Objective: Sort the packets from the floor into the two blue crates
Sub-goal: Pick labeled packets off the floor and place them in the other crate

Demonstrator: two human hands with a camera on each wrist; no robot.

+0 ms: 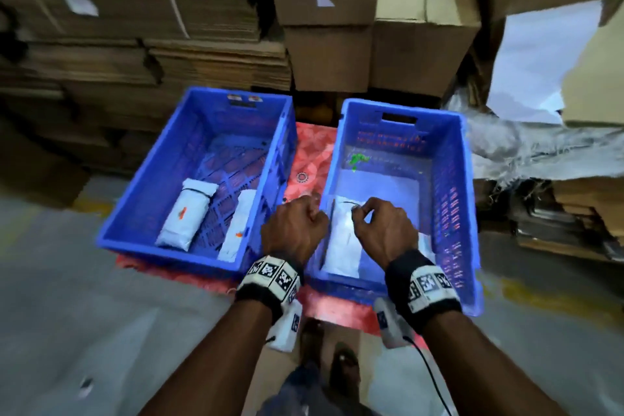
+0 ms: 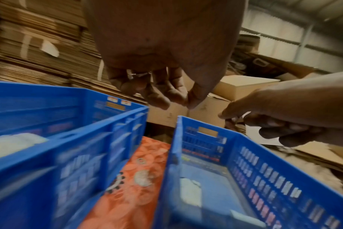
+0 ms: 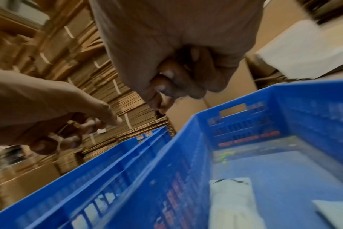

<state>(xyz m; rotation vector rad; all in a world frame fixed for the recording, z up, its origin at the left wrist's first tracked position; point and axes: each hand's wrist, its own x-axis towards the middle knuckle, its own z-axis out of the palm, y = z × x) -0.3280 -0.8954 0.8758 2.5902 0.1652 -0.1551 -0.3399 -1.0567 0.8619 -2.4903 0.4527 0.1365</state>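
On a red patterned mat (image 1: 312, 152) I have two blue crates side by side, with stacked cardboard boxes (image 1: 324, 10) behind them; the left crate (image 1: 135, 213) holds two white packets, one (image 1: 187, 214) with a small orange mark and another (image 1: 238, 224) leaning near the right wall, also with an orange spot; the right crate (image 1: 452, 199) holds a white packet (image 1: 342, 243) along its near left side, and a flatter pale one (image 3: 335, 212) shows at its near right corner; a green scrap (image 1: 358, 160) lies on that crate's floor toward the back.

My left hand (image 1: 295, 230) hangs above the gap between the crates, fingers curled loosely with the thumb meeting the fingertips; from the left wrist view it holds nothing that I can make out, though a small metal bit sits near the finger bases and I cannot tell what it is. My right hand (image 1: 381, 230) is over the right crate, above the packet there, its fingers curled in toward the palm; whether it pinches anything I cannot tell, since the blur hides the fingertips.

Red lettering runs along the far inner wall of the right crate, and two small stickers (image 1: 244, 99) sit at the far rim of the left crate; none of it is readable. Both wrists carry bands (image 1: 270, 275) with black-and-white square codes.
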